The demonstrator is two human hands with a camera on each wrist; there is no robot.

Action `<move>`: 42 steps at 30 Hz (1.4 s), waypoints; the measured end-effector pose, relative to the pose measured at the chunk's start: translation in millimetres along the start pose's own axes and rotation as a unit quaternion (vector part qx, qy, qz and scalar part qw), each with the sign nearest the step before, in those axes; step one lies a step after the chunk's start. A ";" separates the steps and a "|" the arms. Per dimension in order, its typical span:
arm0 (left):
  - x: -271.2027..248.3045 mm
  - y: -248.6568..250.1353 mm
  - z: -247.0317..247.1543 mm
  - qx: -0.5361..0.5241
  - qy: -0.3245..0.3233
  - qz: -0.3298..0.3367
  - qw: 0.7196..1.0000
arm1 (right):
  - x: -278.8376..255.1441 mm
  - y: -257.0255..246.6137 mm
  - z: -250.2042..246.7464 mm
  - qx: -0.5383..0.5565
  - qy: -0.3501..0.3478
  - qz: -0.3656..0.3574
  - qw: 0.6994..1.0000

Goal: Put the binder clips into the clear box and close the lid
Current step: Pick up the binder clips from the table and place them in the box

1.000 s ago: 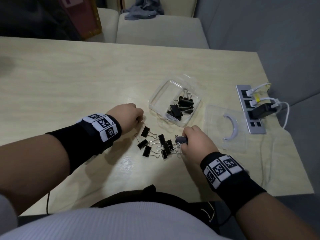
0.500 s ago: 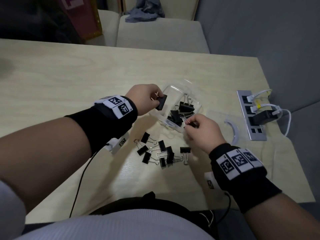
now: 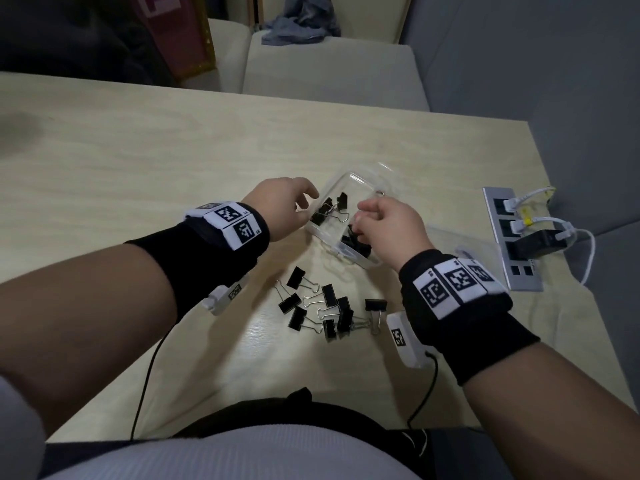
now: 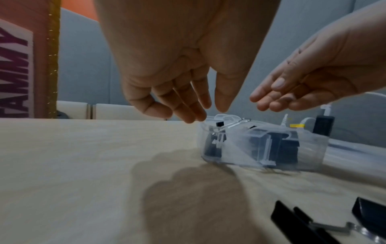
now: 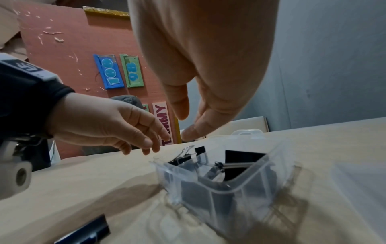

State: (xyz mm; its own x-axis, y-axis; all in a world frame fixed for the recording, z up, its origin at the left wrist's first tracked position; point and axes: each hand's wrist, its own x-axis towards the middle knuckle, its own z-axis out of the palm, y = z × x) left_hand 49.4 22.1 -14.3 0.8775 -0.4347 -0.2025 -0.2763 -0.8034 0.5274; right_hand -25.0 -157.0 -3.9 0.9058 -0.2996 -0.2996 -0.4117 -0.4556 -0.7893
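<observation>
The clear box [image 3: 360, 183] stands lidless in the middle of the pale wooden table, with several black binder clips [image 3: 327, 211] inside it. My left hand [image 3: 294, 202] hovers at its left rim, fingers loosely spread and holding nothing; the same hand [image 4: 188, 105] shows empty in the left wrist view. Just above the box's open top [image 5: 208, 180] my right hand [image 3: 372, 216] hangs with relaxed, empty fingers [image 5: 188, 132]. Several more clips [image 3: 329, 308] lie loose on the table nearer to me. The clear lid [image 3: 446, 237] lies to the right of the box, partly hidden by my right wrist.
A silver power strip [image 3: 512, 237] with white cables and a black adapter lies near the table's right edge. Beige chairs [image 3: 329, 67] stand behind the table. A reddish cardboard board [image 5: 73, 66] with coloured labels stands at the back left.
Both hands carried a clip each from the loose pile up to the box and let go of them over it; both are empty now.
</observation>
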 end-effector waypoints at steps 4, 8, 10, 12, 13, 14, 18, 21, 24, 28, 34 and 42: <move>14.8 17.0 7.9 0.109 -0.025 0.024 0.993 | 0.1 6.6 -4.5 -0.029 -0.002 0.014 0.999; 31.4 32.6 18.4 0.239 -0.022 0.052 0.969 | 2.5 7.2 -14.6 -0.042 0.010 0.021 0.999; 34.9 33.3 22.4 0.276 -0.009 0.070 0.959 | 3.0 10.5 -21.1 -0.038 0.024 0.025 0.999; 34.9 32.0 25.0 0.286 0.011 0.094 0.954 | 2.9 15.2 -26.9 -0.035 0.035 0.029 0.998; 34.1 31.5 24.6 0.275 0.027 0.100 0.956 | 2.9 17.8 -29.2 -0.033 0.041 0.029 0.998; 33.6 31.2 22.7 0.251 0.046 0.100 0.962 | 3.0 19.6 -30.9 -0.030 0.047 0.028 0.998; 31.0 33.2 5.8 0.073 0.073 0.078 0.992 | 4.5 19.9 -31.8 -0.018 0.054 0.012 0.998; 27.2 42.0 0.1 0.010 0.040 0.121 0.992 | 7.6 11.1 -30.5 0.003 0.035 -0.005 0.999; 22.5 56.5 3.7 -0.042 -0.008 0.179 0.983 | 10.7 -0.6 -34.2 0.038 0.020 -0.042 0.998; 20.8 69.8 9.8 -0.098 0.004 0.178 0.979 | 13.5 -3.5 -47.4 0.033 0.022 -0.058 0.998; 18.3 75.8 12.4 -0.242 -0.052 0.111 0.963 | 11.1 0.1 -54.6 0.059 0.043 -0.048 0.996; 22.7 80.5 12.4 -0.174 -0.030 0.120 0.977 | 13.6 -7.1 -64.6 -0.026 0.077 -0.095 0.992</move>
State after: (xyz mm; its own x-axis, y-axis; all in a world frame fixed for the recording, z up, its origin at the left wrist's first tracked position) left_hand 42.2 -57.5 13.3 0.7762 -0.6253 -0.0810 -0.3123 -0.4928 0.8122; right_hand -16.2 -212.1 32.3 0.9429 -0.3277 -0.0597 -0.2438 -0.5566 -0.7942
